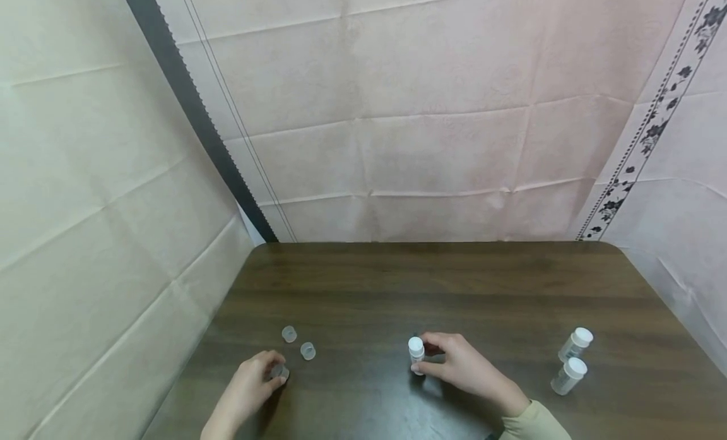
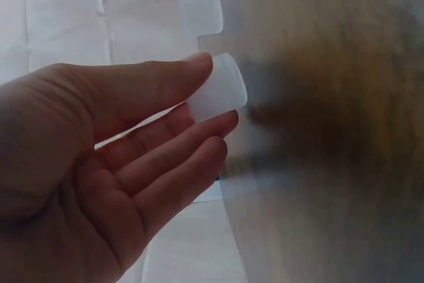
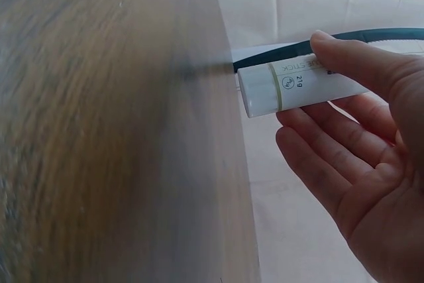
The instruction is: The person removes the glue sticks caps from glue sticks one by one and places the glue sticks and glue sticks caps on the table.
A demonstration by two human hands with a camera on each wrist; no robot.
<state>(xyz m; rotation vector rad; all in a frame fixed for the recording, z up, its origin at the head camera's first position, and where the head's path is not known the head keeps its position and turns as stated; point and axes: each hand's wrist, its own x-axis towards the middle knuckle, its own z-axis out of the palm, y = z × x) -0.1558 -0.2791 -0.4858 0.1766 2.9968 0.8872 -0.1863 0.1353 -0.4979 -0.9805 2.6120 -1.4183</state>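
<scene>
My left hand pinches a small translucent plastic cup between thumb and fingers, low over the table's left part. Just beyond it stand two similar cups, a farther cup and a nearer cup. Toward the middle, my right hand grips a white glue stick, upright with its white cap on top. Printed lettering and "21g" show on the glue stick in the right wrist view. Whether its base touches the table cannot be told.
Two clear jars with white lids, a far jar and a near jar, stand close together at the right. The dark wooden table ends at a pale cloth backdrop; more cloth hangs on both sides.
</scene>
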